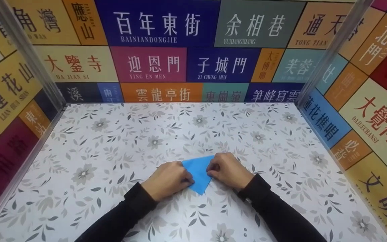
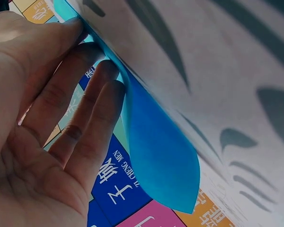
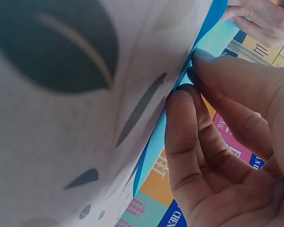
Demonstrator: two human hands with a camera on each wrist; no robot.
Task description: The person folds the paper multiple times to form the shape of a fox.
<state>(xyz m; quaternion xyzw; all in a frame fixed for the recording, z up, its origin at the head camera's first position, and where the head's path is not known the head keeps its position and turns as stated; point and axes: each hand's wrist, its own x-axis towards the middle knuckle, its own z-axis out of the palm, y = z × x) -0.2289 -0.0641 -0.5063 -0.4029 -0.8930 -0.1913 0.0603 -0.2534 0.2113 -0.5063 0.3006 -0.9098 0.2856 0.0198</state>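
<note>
A small sheet of blue paper, folded to a pointed shape, lies on the patterned table with one corner toward the person. At its left side the left hand holds the edge with curled fingers. The right hand pinches the opposite side between thumb and fingers. In the left wrist view, a flap of the blue paper bows up off the surface beside the left fingertips. Close to the table, the right fingertips meet the paper's edge in the right wrist view.
The white tabletop has a printed pattern of grey flowers and leaves. Behind it stands a panel of coloured blocks with Chinese lettering. Similar side panels rise at left and right, with clear strips along the corners.
</note>
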